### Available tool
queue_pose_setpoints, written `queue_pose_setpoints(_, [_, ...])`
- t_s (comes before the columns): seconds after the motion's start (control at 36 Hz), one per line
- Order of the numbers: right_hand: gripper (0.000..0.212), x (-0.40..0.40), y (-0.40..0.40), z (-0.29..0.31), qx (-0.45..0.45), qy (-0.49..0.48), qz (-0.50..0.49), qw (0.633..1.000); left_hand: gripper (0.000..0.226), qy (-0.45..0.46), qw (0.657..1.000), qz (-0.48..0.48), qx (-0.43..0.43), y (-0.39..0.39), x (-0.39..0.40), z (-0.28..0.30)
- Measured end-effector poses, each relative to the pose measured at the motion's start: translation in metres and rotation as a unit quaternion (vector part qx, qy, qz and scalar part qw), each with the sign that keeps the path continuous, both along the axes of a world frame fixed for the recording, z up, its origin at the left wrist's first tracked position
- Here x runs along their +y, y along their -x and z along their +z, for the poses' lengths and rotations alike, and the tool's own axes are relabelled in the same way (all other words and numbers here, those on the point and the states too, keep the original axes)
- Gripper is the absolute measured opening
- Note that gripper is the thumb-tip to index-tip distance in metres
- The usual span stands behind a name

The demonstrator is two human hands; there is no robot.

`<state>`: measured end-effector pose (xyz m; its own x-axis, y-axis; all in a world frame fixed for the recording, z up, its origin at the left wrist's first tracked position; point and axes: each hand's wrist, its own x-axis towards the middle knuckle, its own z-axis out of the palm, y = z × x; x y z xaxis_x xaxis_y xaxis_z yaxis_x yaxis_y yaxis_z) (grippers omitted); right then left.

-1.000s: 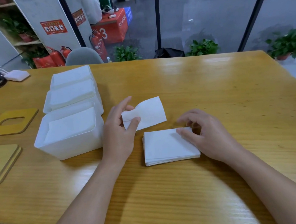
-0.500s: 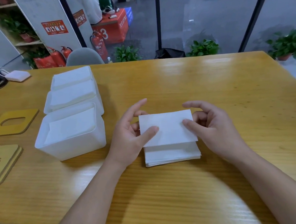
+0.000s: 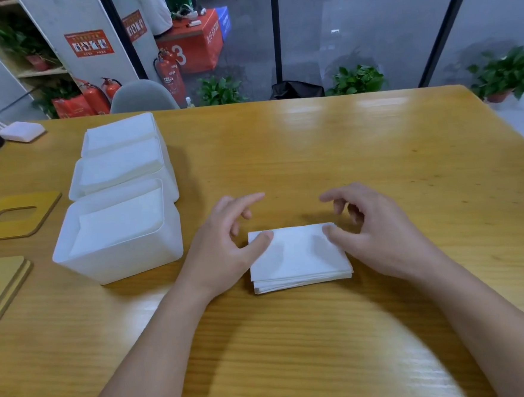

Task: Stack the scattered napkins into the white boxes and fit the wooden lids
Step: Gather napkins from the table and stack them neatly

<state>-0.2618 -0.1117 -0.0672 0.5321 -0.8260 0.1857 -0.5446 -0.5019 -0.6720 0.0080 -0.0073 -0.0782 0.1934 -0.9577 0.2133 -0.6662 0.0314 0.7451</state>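
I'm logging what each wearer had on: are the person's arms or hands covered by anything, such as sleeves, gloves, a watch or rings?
Nothing worn shows. The left hand and right hand are bare, without gloves, rings or a watch. Both forearms are bare to the frame's bottom edge, with no sleeve or cuff in view.

Wooden table [image 3: 344, 149]; napkin stack [image 3: 299, 257]; three white boxes [image 3: 118, 239]; wooden lids [image 3: 16, 212]

Napkin [image 3: 295, 251] now flat atop stack [image 3: 303, 280]
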Motion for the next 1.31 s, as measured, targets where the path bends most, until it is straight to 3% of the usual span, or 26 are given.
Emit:
queue_pose_setpoints(0.08, [0.036,-0.002,0.0,0.0,0.004,-0.03,0.013,0.999,0.044,-0.043,0.999,-0.027,0.003,-0.003,0.001,0.0])
queue_pose_setpoints(0.28, [0.073,0.001,-0.001,-0.005,0.09,-0.041,0.065,0.993,0.067,-0.106,0.988,-0.065,-0.094,0.003,0.003,0.0])
queue_pose_setpoints(0.44, [0.083,0.003,-0.002,-0.004,0.118,-0.036,0.082,0.989,0.067,-0.114,0.985,-0.078,-0.105,0.004,0.001,0.0])
queue_pose_setpoints(0.53, [0.078,0.005,-0.005,-0.002,0.137,-0.037,0.08,0.987,0.065,-0.114,0.985,-0.084,-0.103,0.005,0.001,0.002])
queue_pose_setpoints(0.61, [0.05,0.008,-0.007,0.0,0.139,-0.026,0.094,0.985,0.066,-0.107,0.986,-0.088,-0.095,0.006,0.002,0.004])
queue_pose_setpoints(0.67, [0.034,0.008,-0.007,0.0,0.114,-0.047,0.094,0.988,0.07,-0.102,0.988,-0.088,-0.076,0.008,0.002,0.004])
queue_pose_setpoints(0.75, [0.032,0.008,-0.007,0.003,0.053,-0.135,0.086,0.986,0.083,-0.117,0.99,-0.072,-0.007,0.008,0.002,0.008])
queue_pose_setpoints(0.92, [0.03,0.008,-0.01,0.007,-0.138,-0.209,0.016,0.968,0.088,-0.106,0.967,-0.061,0.222,0.014,-0.002,0.018])
queue_pose_setpoints(1.11, [0.061,0.014,-0.02,0.007,-0.319,-0.253,-0.029,0.913,0.032,-0.043,0.947,-0.014,0.318,0.038,-0.007,0.018])
queue_pose_setpoints(1.31, [0.065,0.019,-0.029,0.011,-0.383,-0.163,-0.023,0.909,0.024,0.038,0.949,0.005,0.314,0.052,-0.019,0.03])
